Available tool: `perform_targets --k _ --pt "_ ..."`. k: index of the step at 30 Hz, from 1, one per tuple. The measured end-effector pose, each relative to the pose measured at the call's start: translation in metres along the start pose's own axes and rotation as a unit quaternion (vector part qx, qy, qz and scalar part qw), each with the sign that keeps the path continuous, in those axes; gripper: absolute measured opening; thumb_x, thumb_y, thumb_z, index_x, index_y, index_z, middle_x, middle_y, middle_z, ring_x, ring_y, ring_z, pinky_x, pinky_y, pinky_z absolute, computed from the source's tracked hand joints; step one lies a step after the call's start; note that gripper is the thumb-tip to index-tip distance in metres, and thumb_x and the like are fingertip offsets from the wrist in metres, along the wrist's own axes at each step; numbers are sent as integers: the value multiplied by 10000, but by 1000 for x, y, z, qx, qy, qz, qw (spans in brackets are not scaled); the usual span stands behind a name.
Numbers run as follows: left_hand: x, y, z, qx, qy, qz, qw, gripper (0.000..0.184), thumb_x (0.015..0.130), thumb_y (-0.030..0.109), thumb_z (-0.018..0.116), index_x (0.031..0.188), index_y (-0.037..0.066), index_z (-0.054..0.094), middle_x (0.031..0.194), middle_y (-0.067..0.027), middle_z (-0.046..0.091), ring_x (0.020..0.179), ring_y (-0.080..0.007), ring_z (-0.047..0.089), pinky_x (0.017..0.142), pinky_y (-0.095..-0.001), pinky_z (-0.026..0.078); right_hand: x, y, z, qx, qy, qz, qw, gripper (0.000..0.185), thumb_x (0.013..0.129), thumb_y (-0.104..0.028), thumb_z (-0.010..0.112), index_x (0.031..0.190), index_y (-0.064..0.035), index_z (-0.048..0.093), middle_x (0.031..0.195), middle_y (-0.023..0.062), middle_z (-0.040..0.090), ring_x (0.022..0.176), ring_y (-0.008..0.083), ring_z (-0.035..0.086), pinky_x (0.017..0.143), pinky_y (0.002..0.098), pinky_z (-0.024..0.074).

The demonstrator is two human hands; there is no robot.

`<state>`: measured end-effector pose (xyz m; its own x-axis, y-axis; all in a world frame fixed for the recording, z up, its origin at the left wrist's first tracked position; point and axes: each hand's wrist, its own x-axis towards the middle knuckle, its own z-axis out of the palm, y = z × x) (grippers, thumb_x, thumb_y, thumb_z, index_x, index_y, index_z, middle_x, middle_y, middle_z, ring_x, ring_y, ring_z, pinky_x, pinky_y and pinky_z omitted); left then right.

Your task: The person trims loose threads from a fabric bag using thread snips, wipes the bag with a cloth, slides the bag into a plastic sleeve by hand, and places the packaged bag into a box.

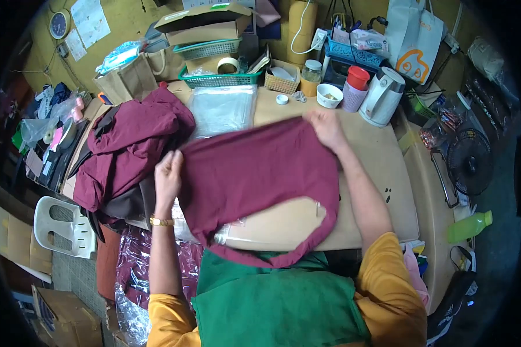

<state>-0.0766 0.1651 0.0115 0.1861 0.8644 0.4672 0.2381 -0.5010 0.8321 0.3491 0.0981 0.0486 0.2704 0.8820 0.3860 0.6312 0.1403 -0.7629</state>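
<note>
A maroon cloth piece (pixel 260 173) is stretched out in the air over the table. A long band of the same cloth hangs as a loop from its lower side, toward my body; I cannot tell whether it is a bag or an apron. My left hand (pixel 168 173) is closed on its upper left corner, a gold watch at the wrist. Farther up, my right hand (pixel 327 130) grips the upper right corner. Beside my left hand lies a heap of maroon cloth (pixel 136 136) with dark pieces under it.
Clear plastic bags (pixel 223 107) lie behind the cloth on the table (pixel 382 173). At the back stand a green basket (pixel 220 79), a white bowl (pixel 329 96), a red-lidded container (pixel 358 78) and a kettle (pixel 383 95). A white stool (pixel 63 222) is at left, a fan (pixel 470 162) at right.
</note>
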Motion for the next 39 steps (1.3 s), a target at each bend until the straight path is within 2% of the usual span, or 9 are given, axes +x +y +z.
perform_targets --k 2,7,11,15,22,24,32,34,39 --pt "26 72 -8 -28 78 41 996 279 1028 216 548 1082 -14 696 997 1 644 935 -72 543 838 -245 447 29 -41 -31 40 141 -173 974 181 926 -63 570 1005 2 718 941 134 741 857 189 704 789 328 550" --pt "48 165 -40 -43 68 317 945 301 1029 183 498 1204 29 689 1420 -163 518 1335 -274 476 1126 -383 340 5 -154 -126 56 222 -368 901 218 907 42 565 1023 -42 730 1240 123 659 1246 232 563 967 334 504" --pt "-6 140 -27 50 19 305 951 319 972 204 509 1168 76 726 1434 -188 490 1367 -331 427 1134 -456 317 -64 -117 -117 -50 151 -327 932 254 850 76 565 960 -44 760 1515 183 423 1377 294 445 1062 413 444" --pt "-91 55 -12 152 -140 116 971 314 845 134 628 1138 116 741 1356 -185 530 1273 -368 500 1084 -460 377 -173 -12 -51 26 -40 20 999 118 794 -8 744 912 -13 751 1529 208 385 1376 275 439 1106 421 389" --pt "-124 46 11 41 20 85 995 511 774 209 793 1245 124 613 1317 -192 525 1294 -360 450 1067 -480 382 -203 -11 -17 165 100 38 981 383 744 0 789 1090 -56 635 1396 163 498 1253 292 515 1002 402 461" --pt "-111 55 13 155 -20 112 981 489 744 240 836 1177 119 646 1360 -189 495 1335 -355 400 1071 -481 375 -195 -22 -24 -54 42 -18 997 302 749 -8 779 1019 -47 650 1380 152 517 1262 304 510 1002 397 457" --pt "-91 29 12 152 -37 126 980 60 817 45 707 870 72 698 948 -68 703 1066 -268 648 1065 -463 371 -174 -3 -26 -107 26 -145 983 98 833 -46 718 896 -28 646 1207 138 650 1170 256 585 962 371 481" --pt "-93 19 12 137 -31 107 984 48 898 63 643 879 19 638 991 -93 690 1062 -249 641 1082 -452 369 -172 14 -17 177 69 -4 982 52 926 -71 642 906 -25 624 1034 102 688 1013 183 632 885 314 496" --pt "-95 6 25 8 0 -7 1000 247 1029 176 535 830 30 549 842 16 554 814 -80 495 881 -291 402 -167 19 11 80 176 55 980 161 995 -145 572 907 -12 580 727 77 595 714 155 583 662 294 469"
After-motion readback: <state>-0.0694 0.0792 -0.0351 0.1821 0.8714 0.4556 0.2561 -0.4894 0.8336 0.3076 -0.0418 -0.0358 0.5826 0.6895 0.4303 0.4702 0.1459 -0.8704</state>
